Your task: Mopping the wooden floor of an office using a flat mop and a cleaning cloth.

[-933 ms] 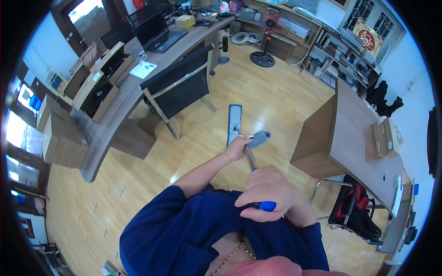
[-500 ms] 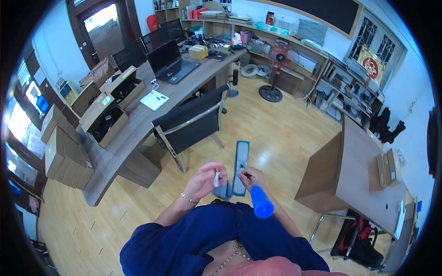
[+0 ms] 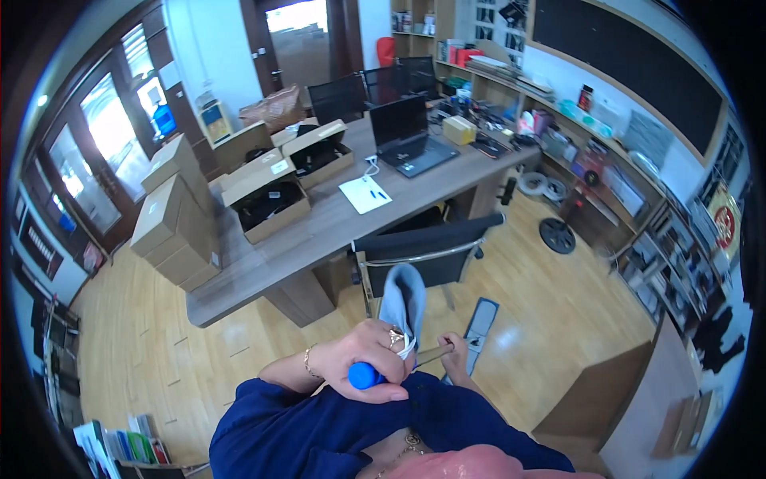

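In the head view, the blue handle end [image 3: 364, 375] of a mop is being grasped in the closed left hand [image 3: 369, 361], where a white loop [image 3: 408, 348] at a grey-blue cloth [image 3: 404, 294] is also being held. The thin pole [image 3: 433, 355] is being gripped narrowly by the right hand [image 3: 456, 356]. The flat mop head [image 3: 482, 321] is being supported by the wooden floor [image 3: 523, 291], near a black chair [image 3: 435, 262].

Mop handle [image 3: 364, 376] partly hidden by left grip [image 3: 373, 357], mop pad [image 3: 482, 319] by right grip [image 3: 455, 356]
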The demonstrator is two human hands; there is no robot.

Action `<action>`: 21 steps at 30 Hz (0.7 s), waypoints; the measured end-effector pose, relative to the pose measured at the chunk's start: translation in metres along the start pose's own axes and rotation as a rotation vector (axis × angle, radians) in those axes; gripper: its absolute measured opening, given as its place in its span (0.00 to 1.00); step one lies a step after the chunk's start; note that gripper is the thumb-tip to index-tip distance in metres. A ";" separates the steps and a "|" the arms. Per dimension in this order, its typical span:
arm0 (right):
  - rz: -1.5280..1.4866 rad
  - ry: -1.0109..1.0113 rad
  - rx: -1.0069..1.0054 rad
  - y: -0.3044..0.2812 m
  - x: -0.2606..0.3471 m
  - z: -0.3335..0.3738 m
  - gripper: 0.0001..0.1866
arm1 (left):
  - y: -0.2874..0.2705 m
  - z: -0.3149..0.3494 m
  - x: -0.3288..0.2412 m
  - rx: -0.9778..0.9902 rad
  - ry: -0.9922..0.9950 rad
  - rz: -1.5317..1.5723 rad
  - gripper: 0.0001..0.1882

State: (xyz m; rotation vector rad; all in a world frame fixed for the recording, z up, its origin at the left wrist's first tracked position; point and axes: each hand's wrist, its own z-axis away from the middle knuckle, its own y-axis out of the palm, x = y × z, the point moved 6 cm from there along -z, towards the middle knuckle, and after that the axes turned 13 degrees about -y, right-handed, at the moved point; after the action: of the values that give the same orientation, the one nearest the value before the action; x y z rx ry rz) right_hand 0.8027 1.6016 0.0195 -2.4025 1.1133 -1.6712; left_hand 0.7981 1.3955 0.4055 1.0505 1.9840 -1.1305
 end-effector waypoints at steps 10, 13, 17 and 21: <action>0.215 -0.203 0.229 -0.021 -0.095 -0.119 0.10 | 0.003 -0.038 0.100 -0.334 -0.306 -0.089 0.10; 0.250 -0.119 0.327 -0.033 -0.126 -0.153 0.10 | 0.011 -0.061 0.141 -0.473 -0.351 -0.077 0.10; 0.448 -0.138 0.486 -0.060 -0.177 -0.194 0.07 | 0.025 -0.100 0.180 -0.588 -0.359 -0.049 0.10; 0.605 -0.173 0.618 -0.089 -0.224 -0.208 0.05 | 0.057 -0.125 0.205 -0.551 -0.381 -0.065 0.09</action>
State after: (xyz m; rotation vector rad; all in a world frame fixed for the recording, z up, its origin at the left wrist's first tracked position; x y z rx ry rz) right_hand 0.6399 1.8686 -0.0392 -1.5859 0.9680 -1.3110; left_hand 0.7304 1.5932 0.2735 0.4485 1.8637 -0.6813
